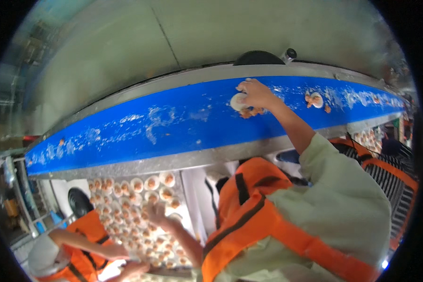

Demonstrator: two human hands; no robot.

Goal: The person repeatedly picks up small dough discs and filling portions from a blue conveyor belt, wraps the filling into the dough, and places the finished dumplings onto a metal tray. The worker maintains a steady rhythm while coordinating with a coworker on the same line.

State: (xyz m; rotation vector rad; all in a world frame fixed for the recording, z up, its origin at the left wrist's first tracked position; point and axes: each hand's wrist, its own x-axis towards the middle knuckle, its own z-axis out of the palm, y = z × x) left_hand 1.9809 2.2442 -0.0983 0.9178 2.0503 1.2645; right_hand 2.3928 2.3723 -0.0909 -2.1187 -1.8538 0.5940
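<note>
Overall, a greenish-grey panel (211, 33) fills the upper field, above a bright blue conveyor belt (268, 129) smeared with whitish residue and bordered by a grey metal edge (127, 167). At lower right appears the person's loose pale-green sleeve (348, 183), with an orange apron (286, 225) crossed by dark straps. Below the belt, at lower left, a pale tray (185, 215) carries rows of small white rounds with orange-brown filling (137, 184); beside it, a co-worker (90, 235) in a white cap leans in. The right hand (256, 94) reaches over the belt, fingers curved at a white disc (238, 102); whether they grip it cannot be told. Orange-brown pieces (251, 113) lie just beneath that disc. The left hand (157, 215), blurred, is over the tray; its grasp cannot be told. Farther right on the belt rests a second white disc (317, 100).
</note>
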